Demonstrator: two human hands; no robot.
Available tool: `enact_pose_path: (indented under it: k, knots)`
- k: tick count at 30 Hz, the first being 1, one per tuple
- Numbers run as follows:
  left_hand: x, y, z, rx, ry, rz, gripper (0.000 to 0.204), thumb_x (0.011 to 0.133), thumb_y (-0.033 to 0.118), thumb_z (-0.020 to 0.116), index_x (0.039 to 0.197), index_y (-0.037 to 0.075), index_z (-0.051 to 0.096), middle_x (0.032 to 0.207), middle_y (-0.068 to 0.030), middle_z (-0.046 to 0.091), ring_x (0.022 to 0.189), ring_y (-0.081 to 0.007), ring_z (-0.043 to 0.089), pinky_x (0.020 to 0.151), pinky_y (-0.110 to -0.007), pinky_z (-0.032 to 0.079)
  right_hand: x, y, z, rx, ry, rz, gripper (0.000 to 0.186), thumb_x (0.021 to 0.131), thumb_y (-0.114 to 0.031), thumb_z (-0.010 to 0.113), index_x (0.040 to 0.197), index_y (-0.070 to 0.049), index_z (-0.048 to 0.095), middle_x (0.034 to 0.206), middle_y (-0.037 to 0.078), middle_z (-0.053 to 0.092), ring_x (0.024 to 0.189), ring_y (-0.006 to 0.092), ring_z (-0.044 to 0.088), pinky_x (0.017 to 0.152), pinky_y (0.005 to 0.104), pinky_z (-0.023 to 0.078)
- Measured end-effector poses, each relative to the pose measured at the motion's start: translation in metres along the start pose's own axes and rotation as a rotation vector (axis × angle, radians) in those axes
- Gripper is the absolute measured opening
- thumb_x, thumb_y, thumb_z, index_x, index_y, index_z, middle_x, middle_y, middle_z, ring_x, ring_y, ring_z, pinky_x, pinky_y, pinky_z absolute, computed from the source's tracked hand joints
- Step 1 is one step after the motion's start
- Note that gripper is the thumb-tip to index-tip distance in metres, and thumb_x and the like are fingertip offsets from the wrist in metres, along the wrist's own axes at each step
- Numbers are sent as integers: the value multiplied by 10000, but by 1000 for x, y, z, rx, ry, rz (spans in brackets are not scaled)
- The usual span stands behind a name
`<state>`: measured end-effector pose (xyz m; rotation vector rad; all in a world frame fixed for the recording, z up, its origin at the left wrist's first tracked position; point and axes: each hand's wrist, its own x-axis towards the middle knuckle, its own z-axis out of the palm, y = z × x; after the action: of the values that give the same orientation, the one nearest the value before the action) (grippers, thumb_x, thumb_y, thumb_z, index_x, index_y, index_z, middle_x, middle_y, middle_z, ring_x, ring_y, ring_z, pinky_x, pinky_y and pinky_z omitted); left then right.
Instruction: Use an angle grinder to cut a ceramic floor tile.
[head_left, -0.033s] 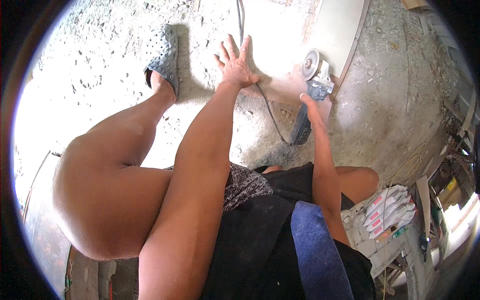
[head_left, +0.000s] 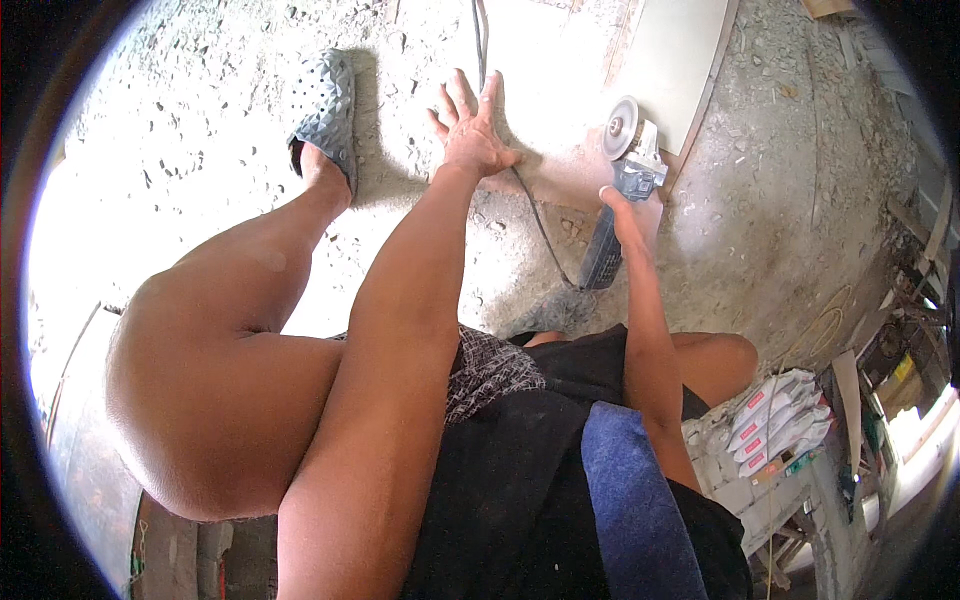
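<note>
My right hand (head_left: 627,222) grips the angle grinder (head_left: 634,181); my left hand (head_left: 474,142) is spread wide. Stacked white bags (head_left: 790,425) bear red labels (head_left: 748,432).

Left of the angle grinder (head_left: 632,180), strong light bleaches the floor (head_left: 200,180) almost white, and glare washes out the board (head_left: 560,60) beyond it on that side. The shoe (head_left: 325,95) and left hand (head_left: 478,140) cast shadows toward the grinder, so light seems to come from the left. Right of the grinder, the floor turns greyer and dimmer. The grinder looks sharp; the sacks (head_left: 780,425) behind it, nearer the dark fisheye rim, look softer and bent.
</note>
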<state>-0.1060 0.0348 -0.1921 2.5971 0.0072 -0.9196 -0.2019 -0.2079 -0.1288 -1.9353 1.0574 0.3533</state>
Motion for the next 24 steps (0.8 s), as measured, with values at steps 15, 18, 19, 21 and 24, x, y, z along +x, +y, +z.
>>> enact_pose_path:
  k: [15, 18, 19, 21, 24]
  knots:
    - [-2, 0, -1, -28, 14, 13, 1448, 535, 595, 905, 1582, 388, -74, 1611, -264, -218, 1491, -486, -148, 1156, -689, -6, 7, -1, 2, 39, -7, -62, 385, 718, -118, 757, 1056, 10, 626, 838, 94, 669, 636, 205, 647, 580, 361, 531]
    - [-3, -1, -2, -22, 4, 7, 1444, 546, 582, 910, 1581, 388, -79, 1610, -259, -224, 1490, -483, -154, 1157, -690, -4, 7, -8, 2, 39, -3, 12, 450, 653, -162, 773, 1040, 29, 645, 909, 106, 711, 793, 224, 666, 743, 359, 527]
    - [-3, 0, -2, -15, -5, 4, 1443, 553, 577, 911, 1579, 389, -85, 1610, -255, -230, 1490, -479, -160, 1159, -691, -3, 7, -11, 1, 38, -4, 12, 450, 653, -162, 773, 1040, 29, 645, 909, 106, 711, 793, 224, 666, 743, 359, 527]
    - [-3, -1, -4, -9, -16, -3, 1443, 556, 580, 909, 1577, 389, -93, 1610, -249, -234, 1490, -475, -166, 1159, -693, -5, 5, -15, 1, 51, -39, 60, 450, 655, -162, 771, 1042, 30, 644, 916, 111, 713, 797, 230, 669, 748, 365, 528]
    - [-1, 4, -6, 2, -37, -5, 1445, 562, 584, 906, 1574, 391, -107, 1611, -239, -239, 1489, -469, -175, 1159, -696, -9, 10, -1, -1, 61, -4, -1, 443, 657, -159, 767, 1037, 31, 643, 912, 112, 711, 793, 230, 667, 747, 360, 528]
